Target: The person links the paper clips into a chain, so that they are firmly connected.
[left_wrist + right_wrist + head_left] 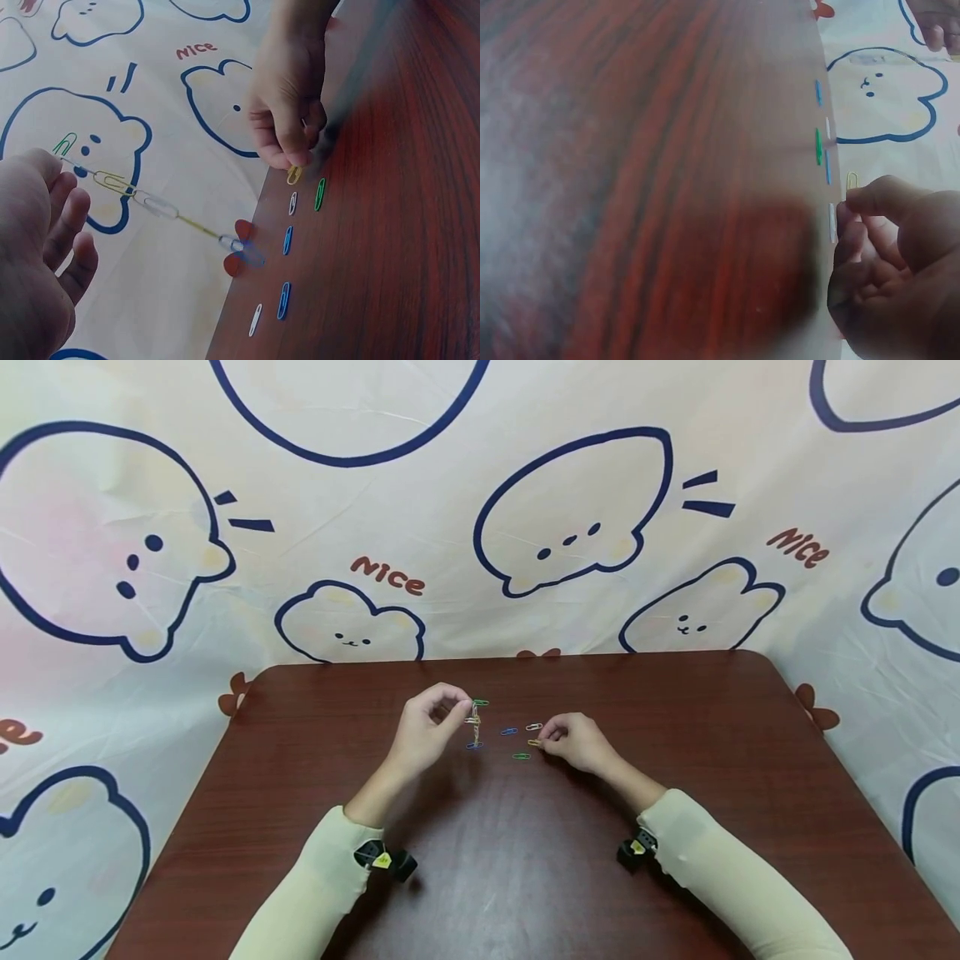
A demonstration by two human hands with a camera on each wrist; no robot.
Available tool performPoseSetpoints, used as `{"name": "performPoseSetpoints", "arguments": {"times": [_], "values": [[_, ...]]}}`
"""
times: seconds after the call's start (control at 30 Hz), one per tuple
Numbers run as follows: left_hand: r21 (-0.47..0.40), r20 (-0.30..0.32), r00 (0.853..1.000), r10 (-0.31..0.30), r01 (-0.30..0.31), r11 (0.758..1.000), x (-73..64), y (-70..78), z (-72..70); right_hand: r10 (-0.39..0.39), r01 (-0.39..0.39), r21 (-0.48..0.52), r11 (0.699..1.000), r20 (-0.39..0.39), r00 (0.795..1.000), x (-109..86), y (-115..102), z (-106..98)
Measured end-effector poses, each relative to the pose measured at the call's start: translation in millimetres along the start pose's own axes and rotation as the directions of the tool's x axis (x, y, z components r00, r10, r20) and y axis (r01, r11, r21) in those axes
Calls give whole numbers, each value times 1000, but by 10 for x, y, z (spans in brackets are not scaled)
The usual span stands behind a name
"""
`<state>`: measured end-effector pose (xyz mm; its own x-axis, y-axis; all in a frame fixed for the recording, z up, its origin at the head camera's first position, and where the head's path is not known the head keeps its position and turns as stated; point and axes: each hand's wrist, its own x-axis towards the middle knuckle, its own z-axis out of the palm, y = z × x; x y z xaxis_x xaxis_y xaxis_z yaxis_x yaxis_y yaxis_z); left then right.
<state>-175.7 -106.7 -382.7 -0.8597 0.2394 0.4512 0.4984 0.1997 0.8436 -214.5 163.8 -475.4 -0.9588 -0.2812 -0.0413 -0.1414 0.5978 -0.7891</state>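
Observation:
My left hand (427, 731) pinches a linked chain of paper clips (156, 202) near its top end. A green paper clip (65, 144) sticks up at the fingertips; yellow and white clips hang below, down to a blurred blue clip (242, 250) at the bottom. To the right, my right hand (577, 743) pinches a single yellow paper clip (853, 181) between thumb and forefinger, close over the table. Beside its fingertips lie a white paper clip (533, 727) and a green paper clip (521, 756). A blue paper clip (508, 731) lies between the two hands.
Another blue paper clip (284, 300) and a white one (256, 320) lie toward the left on the brown wooden table (517, 877). Behind the table's far edge hangs a pale cloth (450, 527) printed with cartoon outlines.

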Motion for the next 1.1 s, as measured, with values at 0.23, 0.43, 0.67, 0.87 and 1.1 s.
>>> {"name": "performPoseSetpoints", "arguments": {"times": [0.23,0.43,0.67,0.87,1.1], "values": [[1,3,1000,-10,10,1000,-5,-5,-9,-42,43,69,997,-20,999,-45,-128,-168],[2,10,1000,-15,15,1000,14,-176,12,-100,101,95,990,-17,995,-104,-318,-341],[-1,1,1000,0,0,1000,30,-356,36,-103,105,110,988,-28,994,-184,-534,-467],[-11,-1,1000,20,-20,1000,39,-361,43,-109,113,118,987,-45,993,-217,-661,-513],[-11,1,1000,25,-25,1000,56,-318,63,-127,133,148,980,-45,991,-229,-838,-504]]}}
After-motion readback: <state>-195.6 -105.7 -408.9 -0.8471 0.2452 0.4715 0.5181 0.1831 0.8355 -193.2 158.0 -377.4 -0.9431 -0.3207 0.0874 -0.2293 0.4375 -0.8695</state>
